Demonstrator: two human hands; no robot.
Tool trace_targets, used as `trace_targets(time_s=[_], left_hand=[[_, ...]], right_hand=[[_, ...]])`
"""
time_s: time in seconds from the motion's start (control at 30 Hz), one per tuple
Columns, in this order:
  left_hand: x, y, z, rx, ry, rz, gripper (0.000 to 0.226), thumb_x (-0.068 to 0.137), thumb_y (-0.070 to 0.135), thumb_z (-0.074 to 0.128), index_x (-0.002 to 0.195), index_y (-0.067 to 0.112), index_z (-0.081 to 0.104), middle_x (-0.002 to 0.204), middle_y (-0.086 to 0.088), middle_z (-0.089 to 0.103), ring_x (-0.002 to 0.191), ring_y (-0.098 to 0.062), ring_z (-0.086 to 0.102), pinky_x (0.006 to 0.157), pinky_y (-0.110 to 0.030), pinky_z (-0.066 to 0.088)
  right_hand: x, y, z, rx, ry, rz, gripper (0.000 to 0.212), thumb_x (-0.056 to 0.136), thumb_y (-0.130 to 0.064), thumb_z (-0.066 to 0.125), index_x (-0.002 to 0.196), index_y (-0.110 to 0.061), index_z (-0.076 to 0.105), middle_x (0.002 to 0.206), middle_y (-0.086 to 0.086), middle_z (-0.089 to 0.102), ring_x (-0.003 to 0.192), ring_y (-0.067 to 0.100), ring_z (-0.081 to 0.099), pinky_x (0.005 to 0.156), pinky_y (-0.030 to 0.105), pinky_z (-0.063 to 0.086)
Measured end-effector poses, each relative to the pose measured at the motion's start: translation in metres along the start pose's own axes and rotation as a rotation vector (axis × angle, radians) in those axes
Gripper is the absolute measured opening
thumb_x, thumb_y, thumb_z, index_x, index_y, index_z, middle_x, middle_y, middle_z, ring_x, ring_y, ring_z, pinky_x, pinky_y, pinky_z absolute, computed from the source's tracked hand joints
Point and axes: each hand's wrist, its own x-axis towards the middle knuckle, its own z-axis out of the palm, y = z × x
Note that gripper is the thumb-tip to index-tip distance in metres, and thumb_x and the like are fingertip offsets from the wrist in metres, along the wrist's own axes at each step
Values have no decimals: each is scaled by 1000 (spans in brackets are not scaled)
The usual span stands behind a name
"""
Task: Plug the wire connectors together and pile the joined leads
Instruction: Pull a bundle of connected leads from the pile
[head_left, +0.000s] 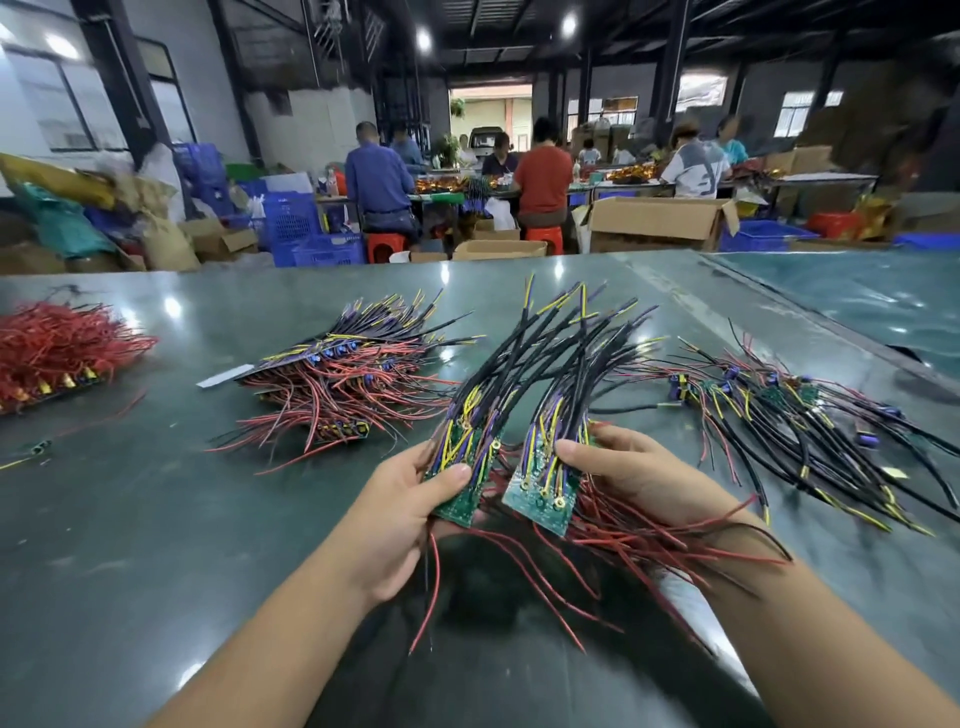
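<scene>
My left hand (402, 512) grips a green circuit-board strip (457, 499) with black, yellow and purple leads fanning upward, thumb on its face. My right hand (631, 475) grips a second green board strip (540, 499) beside it, its black leads (587, 364) rising and red leads (623, 530) trailing over my wrist. The two strips are held side by side, a small gap between them, above the dark green table (156, 519). A stacked pile of wired boards (348, 379) lies behind my left hand. A looser spread of black-wired leads (789, 415) lies to the right.
A heap of red wires with yellow connectors (57, 348) sits at the table's left edge. A white strip (224, 375) lies by the stacked pile. Small wire scraps (36, 448) lie at far left. Beyond the table, people sit at benches among cardboard boxes (660, 221) and blue crates (311, 228).
</scene>
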Motion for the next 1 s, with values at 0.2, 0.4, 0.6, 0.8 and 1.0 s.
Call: trace_targets(time_s=[0.2, 0.4, 0.6, 0.8, 1.0], left_hand=[[7, 16, -25, -12, 194, 114, 22, 92, -4, 47, 107, 6, 61, 86, -2, 71, 71, -13, 66, 60, -27, 58], [23, 57, -44, -97, 361, 282, 19, 96, -2, 42, 98, 10, 57, 75, 0, 72, 63, -14, 70, 53, -22, 56], [85, 121, -64, 230, 562, 79, 25, 99, 27, 48, 118, 10, 52, 115, -12, 60, 87, -21, 66, 65, -25, 56], [66, 83, -28, 963, 627, 308, 40, 89, 15, 60, 128, 10, 52, 122, -16, 58, 115, -28, 52, 106, -40, 37], [17, 11, 34, 458, -125, 45, 16, 94, 22, 54, 108, 24, 63, 103, 15, 70, 95, 8, 61, 73, -4, 43]], right_hand=[[-10, -14, -20, 270, -49, -104, 23, 86, -2, 52, 107, 0, 62, 82, 14, 72, 60, 20, 70, 52, 24, 55], [-9, -14, -24, 290, 0, -95, 21, 87, 2, 53, 106, 0, 63, 89, 17, 72, 66, 24, 71, 55, 30, 57], [-2, -5, -14, 198, -9, -66, 37, 76, -5, 63, 112, 2, 63, 108, 25, 66, 89, 33, 65, 91, 49, 51], [6, 2, -4, 3, 16, -226, 23, 86, -3, 60, 108, 3, 65, 103, 13, 70, 89, 17, 65, 86, 27, 54], [6, 7, 11, -313, 80, -433, 18, 88, -4, 63, 106, -4, 65, 105, 7, 71, 96, 15, 65, 93, 33, 49]])
